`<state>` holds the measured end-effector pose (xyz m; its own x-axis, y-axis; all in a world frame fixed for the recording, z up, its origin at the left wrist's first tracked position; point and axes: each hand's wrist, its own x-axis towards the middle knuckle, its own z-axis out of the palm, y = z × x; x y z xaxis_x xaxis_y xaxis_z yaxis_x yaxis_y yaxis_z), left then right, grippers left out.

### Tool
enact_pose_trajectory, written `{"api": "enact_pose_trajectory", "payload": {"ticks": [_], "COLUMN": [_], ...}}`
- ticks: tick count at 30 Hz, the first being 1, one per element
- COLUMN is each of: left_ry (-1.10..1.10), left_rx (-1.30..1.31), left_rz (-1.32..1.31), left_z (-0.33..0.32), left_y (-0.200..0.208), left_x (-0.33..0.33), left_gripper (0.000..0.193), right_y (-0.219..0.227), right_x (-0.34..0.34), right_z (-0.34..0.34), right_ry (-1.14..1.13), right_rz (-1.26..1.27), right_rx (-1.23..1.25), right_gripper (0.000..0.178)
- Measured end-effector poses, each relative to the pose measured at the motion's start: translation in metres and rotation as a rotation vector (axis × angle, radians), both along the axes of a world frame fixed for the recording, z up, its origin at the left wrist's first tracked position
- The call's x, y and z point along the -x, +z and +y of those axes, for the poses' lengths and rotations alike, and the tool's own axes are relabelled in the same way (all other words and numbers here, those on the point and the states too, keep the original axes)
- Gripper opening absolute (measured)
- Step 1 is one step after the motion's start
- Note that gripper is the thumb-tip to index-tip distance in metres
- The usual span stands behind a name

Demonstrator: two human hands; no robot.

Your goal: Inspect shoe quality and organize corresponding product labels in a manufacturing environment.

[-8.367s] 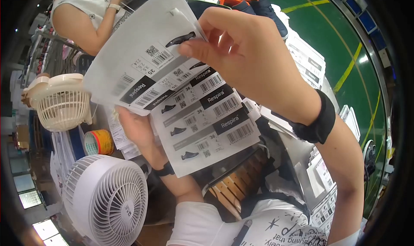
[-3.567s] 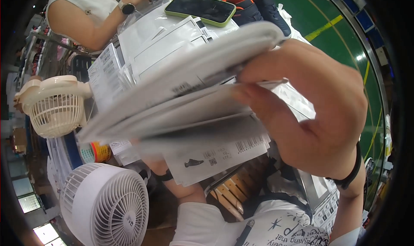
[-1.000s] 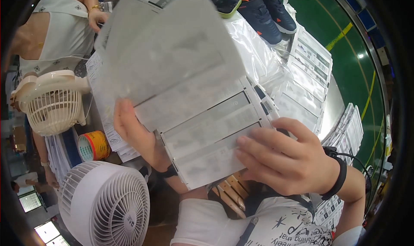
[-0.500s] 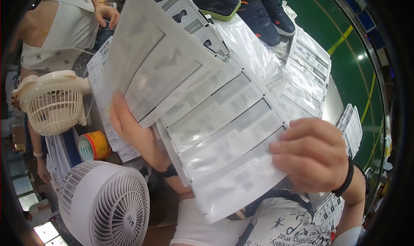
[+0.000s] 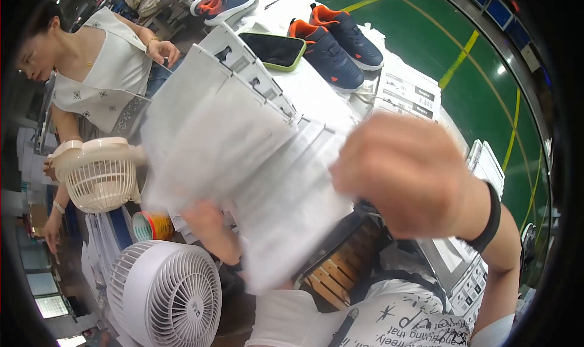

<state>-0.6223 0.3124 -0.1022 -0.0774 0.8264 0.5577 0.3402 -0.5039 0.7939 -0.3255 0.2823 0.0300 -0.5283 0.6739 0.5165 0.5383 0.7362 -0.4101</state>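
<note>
My left hand [image 5: 210, 225] grips a stack of thin white printed label sheets [image 5: 201, 128] from below at their near left side. The sheets are fanned out, and motion smears their prints. Part of the left hand is hidden under them. My right hand [image 5: 407, 176], with a black band at its wrist, is raised at the right edge of the lower sheets. It is blurred, with the fingers curled in; whatever is between them cannot be made out.
At left stand a white fan [image 5: 164, 295], a cream fan [image 5: 97, 173] and a tape roll [image 5: 152, 225]. Behind the sheets lie a phone [image 5: 274, 50] and dark blue-orange shoes [image 5: 331, 55]. More printed sheets [image 5: 407, 91] lie at right. Another person [image 5: 103, 73] sits at far left.
My right hand has risen and moved slightly left, its fingers now curled in. The lower sheets have swung left and blurred. The whole view has shifted, showing more of the other person and more shoes.
</note>
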Motion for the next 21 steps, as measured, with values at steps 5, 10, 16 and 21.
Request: {"api": "enact_pose_trajectory", "payload": {"ticks": [5, 10, 16, 21], "left_ry": [-0.002, 0.078, -0.172, -0.711], "left_rx": [0.115, -0.103, -0.121, -0.584], "left_rz": [-0.345, -0.166, -0.096, -0.368], "left_z": [0.012, 0.009, -0.074, -0.132], "left_y": [0.013, 0.011, 0.049, 0.078], "left_x": [-0.036, -0.037, -0.028, -0.096], "left_gripper": [0.058, 0.085, 0.099, 0.044], "right_y": [-0.038, -0.035, -0.017, -0.008], "right_x": [-0.044, -0.089, -0.151, -0.151], "right_z": [-0.062, -0.114, -0.213, -0.256], "right_ry": [0.157, 0.068, -0.504, -0.660], "right_rz": [-0.267, -0.293, -0.045, -0.403], "right_rx": [-0.181, -0.235, -0.101, -0.407], "right_gripper": [0.011, 0.022, 0.022, 0.025]}}
